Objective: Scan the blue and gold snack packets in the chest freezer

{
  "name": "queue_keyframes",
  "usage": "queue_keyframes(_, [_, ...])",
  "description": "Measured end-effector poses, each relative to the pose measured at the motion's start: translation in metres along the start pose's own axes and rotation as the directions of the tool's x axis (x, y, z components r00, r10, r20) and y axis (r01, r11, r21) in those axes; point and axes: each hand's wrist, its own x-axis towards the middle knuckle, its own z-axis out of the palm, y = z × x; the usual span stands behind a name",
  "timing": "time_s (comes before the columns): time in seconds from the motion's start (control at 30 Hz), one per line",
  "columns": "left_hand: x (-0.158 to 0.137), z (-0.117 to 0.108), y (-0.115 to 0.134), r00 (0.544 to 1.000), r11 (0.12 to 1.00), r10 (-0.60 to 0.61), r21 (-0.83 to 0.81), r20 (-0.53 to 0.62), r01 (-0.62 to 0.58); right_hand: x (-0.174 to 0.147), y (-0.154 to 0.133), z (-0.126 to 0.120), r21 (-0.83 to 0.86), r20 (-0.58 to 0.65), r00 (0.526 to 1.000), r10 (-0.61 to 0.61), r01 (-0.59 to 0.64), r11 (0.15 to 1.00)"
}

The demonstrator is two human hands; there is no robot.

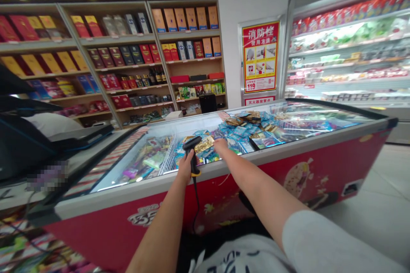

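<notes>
A black and yellow barcode scanner [193,160] is gripped by its handle in my left hand [185,167], and its cord hangs down the front of the freezer. My right hand [220,146] pinches the edge of a gold foil packet [204,144], just right of the scanner's head. Under both hands lie many blue and gold packets [241,130], heaped over the chest freezer [320,134]. To the left, a white wire divider [168,153] separates off colourful wrapped goods [153,160] inside the freezer.
A checkout counter with a dark monitor [22,140] stands at the left. Shelves of boxed goods [137,55] line the back wall. A red and yellow poster [261,57] hangs on the pillar. At the right stands a lit open refrigerator [349,47].
</notes>
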Motion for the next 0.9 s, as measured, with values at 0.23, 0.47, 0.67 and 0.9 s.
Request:
queue_keyframes(0.23, [0.0, 0.002, 0.0, 0.999, 0.999, 0.021, -0.047, 0.048, -0.019, -0.006, 0.003, -0.039, 0.295, -0.049, 0.979, 0.199, -0.176, 0.939])
queue_keyframes(0.47, [0.0, 0.002, 0.003, 0.995, 1.0, -0.013, 0.001, 0.103, 0.013, -0.012, 0.013, -0.049, 0.336, -0.032, 0.988, 0.15, -0.13, 0.933])
queue_keyframes(0.67, [-0.002, 0.001, 0.005, 0.99, 0.999, -0.032, 0.042, 0.139, 0.026, -0.01, 0.017, -0.048, 0.176, -0.026, 0.998, 0.065, -0.059, 0.983])
queue_keyframes(0.9, [-0.004, 0.003, 0.006, 0.992, 0.996, -0.034, 0.088, 0.124, 0.023, -0.011, 0.016, -0.052, 0.034, -0.202, 0.978, 0.054, -0.048, 0.998])
